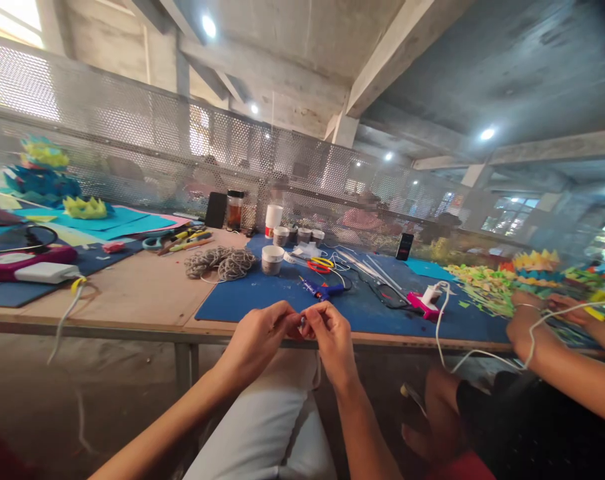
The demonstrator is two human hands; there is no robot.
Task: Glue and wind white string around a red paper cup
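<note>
A small greyish piece (302, 322) is pinched between the left hand (262, 333) and right hand (334, 335) at the near edge of the table (132, 287).
Both hands are closed narrow on it, nearer than the blue glue gun (327, 291). It is judged light and easily dropped; stiffness cannot be told, so a gentle fingertip hold by its edges is advised.

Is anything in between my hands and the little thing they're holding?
Nothing visible: your left hand and right hand meet directly at the small object, too small to identify. The blue glue gun lies beyond them on the blue mat, not between.
</note>
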